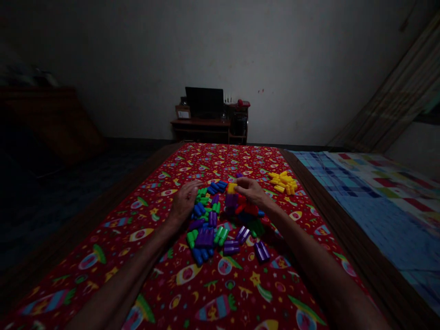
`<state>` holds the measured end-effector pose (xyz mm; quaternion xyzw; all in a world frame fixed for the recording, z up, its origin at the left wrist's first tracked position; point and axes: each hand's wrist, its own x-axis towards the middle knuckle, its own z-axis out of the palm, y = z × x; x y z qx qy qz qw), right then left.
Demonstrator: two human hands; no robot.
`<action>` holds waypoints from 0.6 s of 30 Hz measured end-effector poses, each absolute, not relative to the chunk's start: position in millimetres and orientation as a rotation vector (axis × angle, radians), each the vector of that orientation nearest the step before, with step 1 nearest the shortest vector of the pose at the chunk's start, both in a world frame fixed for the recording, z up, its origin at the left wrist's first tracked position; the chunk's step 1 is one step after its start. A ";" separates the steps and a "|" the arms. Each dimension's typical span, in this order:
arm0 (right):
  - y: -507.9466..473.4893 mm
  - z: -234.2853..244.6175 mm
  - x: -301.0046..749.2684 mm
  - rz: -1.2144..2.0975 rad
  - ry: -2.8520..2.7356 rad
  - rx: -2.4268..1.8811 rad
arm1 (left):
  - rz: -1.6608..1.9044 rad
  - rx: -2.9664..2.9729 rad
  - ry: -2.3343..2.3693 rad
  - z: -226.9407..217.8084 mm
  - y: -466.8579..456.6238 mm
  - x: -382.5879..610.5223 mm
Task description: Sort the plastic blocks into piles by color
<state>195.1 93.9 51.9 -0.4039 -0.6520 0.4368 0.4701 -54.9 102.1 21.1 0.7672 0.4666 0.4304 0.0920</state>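
Observation:
A mixed pile of plastic toy building blocks lies on the red patterned cloth. At its left edge, my left hand (184, 201) rests beside some green blocks (202, 197), fingers loosely bent and apart, with no block seen in them. Across the pile, my right hand (250, 190) pinches a yellow block (232, 188) between thumb and fingers. A purple block (231, 201) is just under the yellow one; whether they are joined I cannot tell. Red blocks (246, 207) lie partly in shadow below my right hand. Nearer me are a large purple block (205, 238) and blue blocks (202, 255).
A separate heap of yellow blocks (283, 182) lies at the right edge of the red cloth (213, 158). Beyond its far end, a desk (201, 123) carries a dark monitor (205, 101). Blue checked bedding (347, 192) spreads to the right.

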 end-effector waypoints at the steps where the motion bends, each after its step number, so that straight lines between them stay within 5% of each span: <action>1: 91.1 51.7 190.4 1.082 -1.577 -0.973 | 1.212 2.316 1.301 26.5 96.6 -45.8; 12: 97.8 79.0 225.9 0.651 -1.544 -0.998 | 1.090 2.383 1.124 23.9 78.6 -14.1; 18: 111.2 83.6 333.7 0.118 -1.248 -1.575 | 1.090 2.329 1.274 19.6 112.6 -48.3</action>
